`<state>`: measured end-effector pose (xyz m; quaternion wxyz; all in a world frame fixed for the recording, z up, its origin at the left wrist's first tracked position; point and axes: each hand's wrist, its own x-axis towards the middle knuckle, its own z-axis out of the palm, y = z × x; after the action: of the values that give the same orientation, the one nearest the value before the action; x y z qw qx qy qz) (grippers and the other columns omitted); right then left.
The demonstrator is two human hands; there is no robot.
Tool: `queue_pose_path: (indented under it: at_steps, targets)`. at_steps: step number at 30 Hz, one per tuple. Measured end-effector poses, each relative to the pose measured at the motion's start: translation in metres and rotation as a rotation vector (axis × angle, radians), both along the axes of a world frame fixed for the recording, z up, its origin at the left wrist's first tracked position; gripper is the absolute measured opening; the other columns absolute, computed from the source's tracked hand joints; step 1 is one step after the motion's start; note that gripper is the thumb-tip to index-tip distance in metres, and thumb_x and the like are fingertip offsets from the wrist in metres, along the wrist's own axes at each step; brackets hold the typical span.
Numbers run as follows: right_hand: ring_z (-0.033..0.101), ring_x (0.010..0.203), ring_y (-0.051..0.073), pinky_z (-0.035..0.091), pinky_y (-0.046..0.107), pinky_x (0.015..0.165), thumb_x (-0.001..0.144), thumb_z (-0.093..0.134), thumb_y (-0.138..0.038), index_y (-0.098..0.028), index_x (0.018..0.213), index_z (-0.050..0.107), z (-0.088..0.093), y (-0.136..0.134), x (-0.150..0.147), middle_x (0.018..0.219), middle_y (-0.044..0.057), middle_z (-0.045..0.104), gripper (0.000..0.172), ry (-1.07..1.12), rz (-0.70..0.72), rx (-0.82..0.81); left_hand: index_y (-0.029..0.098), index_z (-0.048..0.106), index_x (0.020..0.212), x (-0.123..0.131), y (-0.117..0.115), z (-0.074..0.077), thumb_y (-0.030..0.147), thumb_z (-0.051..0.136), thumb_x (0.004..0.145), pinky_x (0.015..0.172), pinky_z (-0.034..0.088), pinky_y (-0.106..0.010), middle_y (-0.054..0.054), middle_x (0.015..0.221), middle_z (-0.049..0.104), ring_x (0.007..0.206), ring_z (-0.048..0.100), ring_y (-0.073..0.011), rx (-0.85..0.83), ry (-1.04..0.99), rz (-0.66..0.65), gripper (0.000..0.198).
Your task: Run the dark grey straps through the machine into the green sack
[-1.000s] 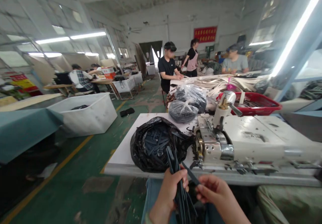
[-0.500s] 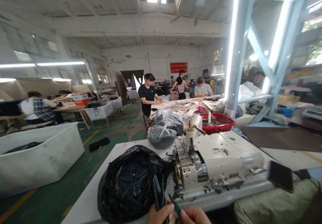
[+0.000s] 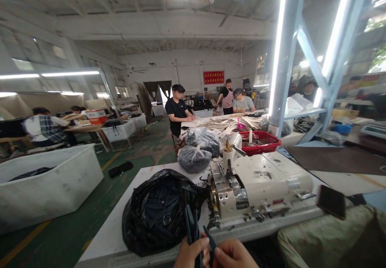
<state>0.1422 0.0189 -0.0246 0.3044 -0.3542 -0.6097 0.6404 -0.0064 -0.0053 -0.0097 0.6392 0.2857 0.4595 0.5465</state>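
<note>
At the bottom of the head view, my left hand (image 3: 192, 252) is closed around several narrow dark strips (image 3: 193, 223) that stick up from the fingers. Just beside it, my right hand (image 3: 233, 254) pinches a single dark strip (image 3: 210, 239) with a pointed end. What the strips are made of I cannot tell. Left of my hands sits a black plastic bag (image 3: 135, 215), open at the top, with many similar dark strips (image 3: 164, 199) inside. A cream-coloured machine (image 3: 265, 187) with metal rollers and knobs stands on the white table (image 3: 105, 228), beyond my right hand.
Clear plastic bags of dark pieces (image 3: 196, 159) and a red basket (image 3: 262, 149) stand behind the machine. A phone (image 3: 331, 201) lies at the right on a greenish sack (image 3: 328, 234). A large white bin (image 3: 54, 199) is on the left floor. Several people work farther back.
The view has shifted slightly. My right hand and its strip have come a little lower and to the right. A person in the background has turned and moved right.
</note>
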Motion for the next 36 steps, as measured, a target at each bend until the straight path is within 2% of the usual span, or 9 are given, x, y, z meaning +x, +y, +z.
queue_pose_path:
  at_steps: [4, 7, 10, 13, 16, 19, 23, 28, 36]
  targets:
    - [0.043, 0.046, 0.007, 0.031, 0.02, 0.047, 0.072, 0.045, -0.079, -0.013, 0.061, 0.061, 0.009, -0.001, -0.002, 0.053, 0.001, 0.05, 0.069, 0.166, 0.083, -0.098, 0.016, 0.054, 0.062, -0.001, 0.004, -0.008, 0.043, 0.076, 0.061, 0.039, 0.035, -0.025, 0.003, 0.039, 0.046, 0.034, 0.042, -0.0112, 0.043, 0.035, -0.027, 0.034]
    - [0.03, 0.035, 0.004, 0.021, 0.019, 0.038, 0.069, 0.051, -0.077, -0.013, 0.064, 0.059, 0.01, 0.003, -0.005, 0.044, -0.005, 0.041, 0.065, 0.237, 0.104, -0.229, 0.015, 0.056, 0.063, -0.004, 0.005, -0.007, 0.042, 0.075, 0.062, 0.038, 0.035, -0.025, 0.003, 0.039, 0.046, 0.034, 0.042, -0.0111, 0.059, 0.036, -0.017, 0.033]
    - [0.017, 0.031, 0.003, 0.011, 0.019, 0.033, 0.063, 0.06, -0.076, -0.016, 0.067, 0.054, 0.018, 0.008, -0.01, 0.041, -0.011, 0.03, 0.06, 0.254, -0.005, -0.336, 0.014, 0.06, 0.072, -0.008, 0.003, 0.005, 0.037, 0.078, 0.059, 0.039, 0.038, -0.024, 0.005, 0.045, 0.047, 0.037, 0.04, -0.0088, 0.004, -0.006, 0.079, 0.032]
    - [0.021, 0.032, 0.003, 0.011, 0.019, 0.033, 0.066, 0.063, -0.07, -0.015, 0.071, 0.056, 0.034, 0.013, -0.016, 0.043, -0.01, 0.032, 0.056, 0.261, -0.091, -0.279, 0.013, 0.061, 0.078, -0.012, -0.001, 0.021, 0.032, 0.078, 0.062, 0.041, 0.039, -0.023, 0.006, 0.048, 0.047, 0.04, 0.039, -0.0074, -0.024, -0.063, 0.138, 0.03]
    - [0.026, 0.034, 0.003, 0.01, 0.018, 0.034, 0.069, 0.065, -0.064, -0.012, 0.074, 0.059, 0.049, 0.015, -0.021, 0.046, -0.009, 0.035, 0.052, 0.228, -0.048, -0.294, 0.014, 0.061, 0.079, -0.014, -0.002, 0.033, 0.03, 0.077, 0.064, 0.043, 0.038, -0.022, 0.006, 0.048, 0.046, 0.042, 0.039, -0.0069, -0.015, -0.104, 0.168, 0.027]
    - [0.024, 0.036, 0.002, 0.007, 0.017, 0.035, 0.073, 0.066, -0.054, -0.011, 0.075, 0.061, 0.056, 0.014, -0.021, 0.049, -0.008, 0.035, 0.044, 0.274, 0.052, -0.443, 0.015, 0.055, 0.065, -0.016, -0.004, 0.037, 0.029, 0.075, 0.066, 0.044, 0.039, -0.022, 0.005, 0.047, 0.046, 0.042, 0.04, -0.0072, 0.002, -0.069, 0.2, 0.025]
    - [0.024, 0.039, 0.001, 0.008, 0.014, 0.035, 0.082, 0.061, -0.038, -0.007, 0.083, 0.064, 0.056, 0.013, -0.014, 0.054, -0.006, 0.036, 0.031, 0.42, 0.216, -0.66, 0.016, 0.049, 0.055, -0.017, -0.007, 0.039, 0.028, 0.072, 0.068, 0.044, 0.039, -0.022, 0.005, 0.045, 0.044, 0.042, 0.04, -0.0073, 0.021, -0.042, 0.143, 0.029]
    - [0.021, 0.039, 0.001, 0.011, 0.01, 0.031, 0.086, 0.051, -0.028, -0.003, 0.092, 0.063, 0.048, 0.02, -0.002, 0.055, -0.007, 0.032, 0.028, 0.562, 0.41, -1.015, 0.015, 0.051, 0.058, -0.012, -0.012, 0.046, 0.028, 0.073, 0.067, 0.046, 0.04, -0.022, 0.005, 0.045, 0.046, 0.042, 0.042, -0.0072, 0.013, -0.02, 0.102, 0.026]
    - [0.025, 0.039, 0.003, 0.018, 0.008, 0.029, 0.092, 0.035, -0.026, -0.002, 0.097, 0.061, 0.039, 0.024, 0.006, 0.056, -0.005, 0.036, 0.035, 0.605, 0.481, -1.106, 0.016, 0.051, 0.058, -0.006, -0.012, 0.045, 0.026, 0.071, 0.067, 0.045, 0.037, -0.022, 0.004, 0.044, 0.047, 0.042, 0.044, -0.0082, 0.013, 0.029, 0.097, 0.024]
